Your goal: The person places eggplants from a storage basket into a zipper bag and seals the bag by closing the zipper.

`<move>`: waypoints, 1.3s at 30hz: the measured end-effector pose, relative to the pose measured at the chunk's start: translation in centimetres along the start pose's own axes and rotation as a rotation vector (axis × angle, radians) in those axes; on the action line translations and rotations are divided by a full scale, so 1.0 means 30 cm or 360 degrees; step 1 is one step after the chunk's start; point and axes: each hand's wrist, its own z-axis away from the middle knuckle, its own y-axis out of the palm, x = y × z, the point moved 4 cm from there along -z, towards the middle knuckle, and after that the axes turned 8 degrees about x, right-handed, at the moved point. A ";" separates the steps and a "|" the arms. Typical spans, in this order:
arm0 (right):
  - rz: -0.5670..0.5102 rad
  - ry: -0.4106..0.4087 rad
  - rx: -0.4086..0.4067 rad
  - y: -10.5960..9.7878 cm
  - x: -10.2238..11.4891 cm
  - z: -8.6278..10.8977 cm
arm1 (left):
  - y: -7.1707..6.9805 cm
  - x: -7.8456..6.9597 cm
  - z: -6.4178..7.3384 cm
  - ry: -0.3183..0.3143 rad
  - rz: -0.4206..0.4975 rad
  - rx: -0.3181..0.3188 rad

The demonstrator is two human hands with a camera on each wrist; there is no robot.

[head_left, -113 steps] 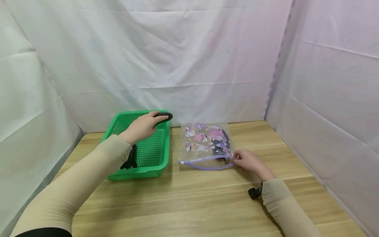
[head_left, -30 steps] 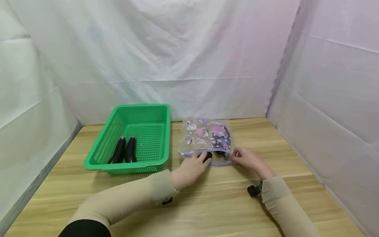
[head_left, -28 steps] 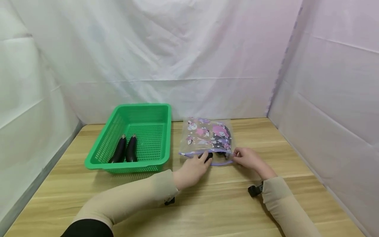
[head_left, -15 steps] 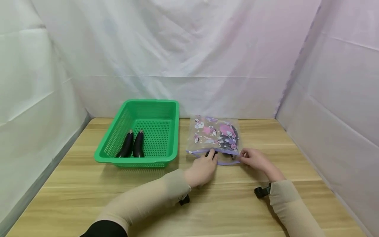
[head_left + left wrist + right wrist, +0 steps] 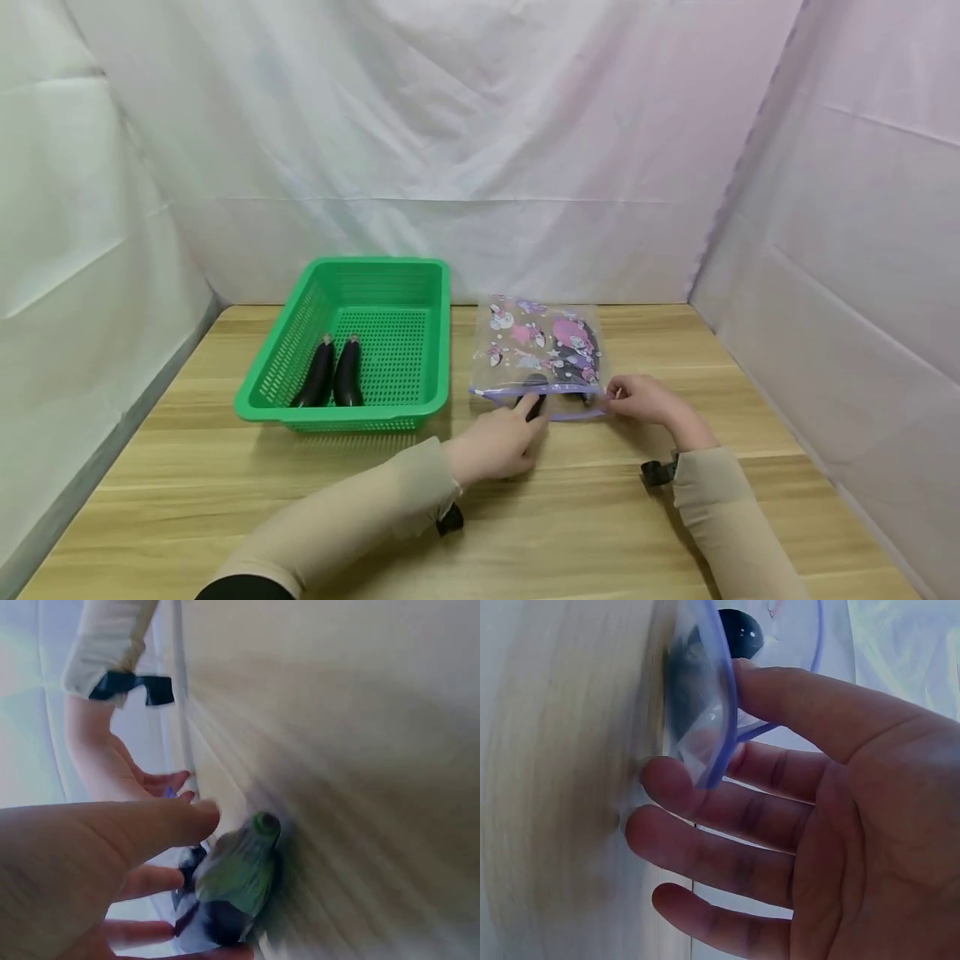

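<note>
A clear zip bag [image 5: 504, 367] with pink and purple cartoon prints lies flat, its purple-edged mouth facing me. My right hand [image 5: 647, 402] pinches the right corner of that mouth between thumb and finger, as the right wrist view shows; its other fingers are loosely bent. An eggplant [image 5: 534, 407] lies partly through the mouth, stem end [image 5: 244, 862] outward. My left hand [image 5: 497, 443] touches it with extended fingers, the thumb held apart in the left wrist view. Another dark eggplant [image 5: 587, 350] shows through the bag's right side, partly hidden by the prints.
A green plastic basket [image 5: 438, 342] stands left of the bag, with two eggplants [image 5: 318, 373] side by side in its left half. White cloth [image 5: 465, 150] hangs behind and along both sides of the wooden table [image 5: 570, 533].
My left hand has carried an eggplant from the basket to the bag's mouth, and the eggplant has slid further in. The right hand keeps its pinch on the corner. The head view has shifted slightly.
</note>
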 end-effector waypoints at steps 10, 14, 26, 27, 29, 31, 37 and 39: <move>-0.0025 -0.0012 -0.0007 -0.006 -0.005 0.015 | 0.001 -0.032 0.064 0.0167 -0.0069 0.0087; -0.0006 -0.0019 -0.0011 0.006 -0.006 0.009 | 0.016 -0.017 0.025 0.0208 -0.0035 0.0029; -0.0024 -0.0095 -0.0001 0.043 0.010 -0.017 | 0.068 0.073 -0.165 0.0019 -0.0028 -0.0065; -0.0026 -0.0089 -0.0003 0.044 0.010 -0.019 | 0.072 0.080 -0.182 -0.0031 -0.0024 -0.0032; -0.0033 -0.0099 -0.0005 0.045 0.010 -0.019 | 0.074 0.094 -0.213 -0.0139 -0.0017 0.0033; -0.0049 -0.0099 -0.0011 0.042 0.010 -0.018 | 0.070 0.103 -0.237 -0.0223 0.0006 0.0069; -0.0084 -0.0110 -0.0027 0.027 -0.002 -0.006 | 0.043 0.073 -0.205 -0.0213 0.0057 0.0176; -0.0087 -0.0097 -0.0031 0.021 -0.014 0.005 | 0.034 0.043 -0.163 -0.0132 0.0034 0.0203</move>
